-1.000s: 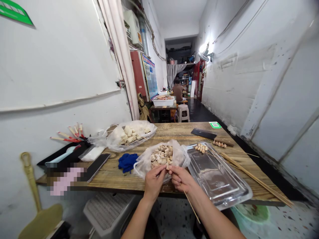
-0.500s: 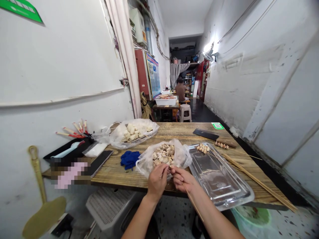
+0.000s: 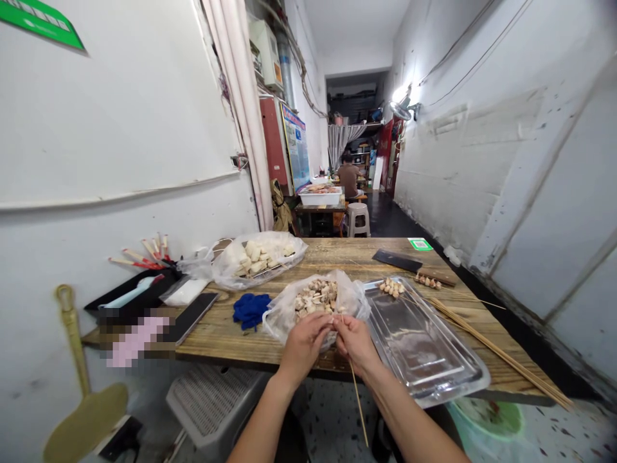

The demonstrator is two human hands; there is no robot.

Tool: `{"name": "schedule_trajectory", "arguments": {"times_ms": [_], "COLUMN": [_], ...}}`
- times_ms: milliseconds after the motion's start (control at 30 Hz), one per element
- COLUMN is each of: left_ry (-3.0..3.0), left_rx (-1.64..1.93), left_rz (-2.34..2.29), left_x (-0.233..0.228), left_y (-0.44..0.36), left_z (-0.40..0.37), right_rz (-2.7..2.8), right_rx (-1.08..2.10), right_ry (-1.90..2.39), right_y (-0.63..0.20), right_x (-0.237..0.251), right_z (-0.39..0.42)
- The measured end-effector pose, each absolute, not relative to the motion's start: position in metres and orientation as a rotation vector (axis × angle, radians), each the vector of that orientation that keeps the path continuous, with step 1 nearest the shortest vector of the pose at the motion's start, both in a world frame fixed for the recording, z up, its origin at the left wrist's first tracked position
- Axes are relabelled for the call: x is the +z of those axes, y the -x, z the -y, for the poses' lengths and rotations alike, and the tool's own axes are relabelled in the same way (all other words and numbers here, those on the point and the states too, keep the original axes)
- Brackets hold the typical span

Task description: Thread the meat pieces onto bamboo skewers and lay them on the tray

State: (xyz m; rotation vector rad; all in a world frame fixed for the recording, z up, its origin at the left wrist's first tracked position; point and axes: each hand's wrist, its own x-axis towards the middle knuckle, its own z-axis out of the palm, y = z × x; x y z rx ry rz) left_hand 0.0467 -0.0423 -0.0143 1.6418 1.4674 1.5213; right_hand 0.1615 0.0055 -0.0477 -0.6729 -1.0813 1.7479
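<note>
far left on the wooden table point(image 3: 226, 334), red-tipped sticks point(image 3: 139, 254) lie by a black tray point(image 3: 130, 299). next, a bag of pale cubes point(image 3: 258, 256), then a blue cloth point(image 3: 249, 307). at the near edge, my left hand point(image 3: 303, 344) pinches shut on a small piece of food, too small to make out, just in front of the bag of chopped pieces point(image 3: 315, 297). my right hand point(image 3: 355, 341) is closed around a bamboo skewer point(image 3: 357, 402), its tip up by my left fingertips, the long end slanting down below the table. right of that, a steel tray point(image 3: 424, 347) with one loaded skewer point(image 3: 393, 287), a cleaver point(image 3: 400, 260), and a bundle of bare skewers point(image 3: 496, 350).
</note>
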Motion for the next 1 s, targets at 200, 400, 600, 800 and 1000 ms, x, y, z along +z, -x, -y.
{"name": "schedule_trajectory", "arguments": {"times_ms": [200, 400, 600, 800, 1000], "left_ry": [-1.633, -1.605, -1.465, -1.19, -0.878], "left_rx": [1.504, 1.57, 1.562, 1.551, 1.537], "left_rz": [-1.568, -1.598, -1.617, -1.482, -1.309], "left_x": [-0.021, -0.022, -0.032, -0.033, -0.03], "left_y": [-0.041, -0.043, -0.045, -0.049, -0.048], "left_z": [0.039, 0.041, 0.04, 0.036, 0.035], "right_rz": [1.394, 1.523, 1.508, 1.58, 1.571], "right_rx": [1.498, 1.265, 1.222, 1.077, 1.154], "right_ry": [0.787, 0.841, 0.865, 0.939, 0.975], "right_y": [-0.162, -0.161, -0.16, -0.16, -0.157], "right_x": [-0.044, -0.038, -0.037, -0.037, -0.042], "right_z": [-0.001, 0.001, 0.0, -0.002, -0.008]}}
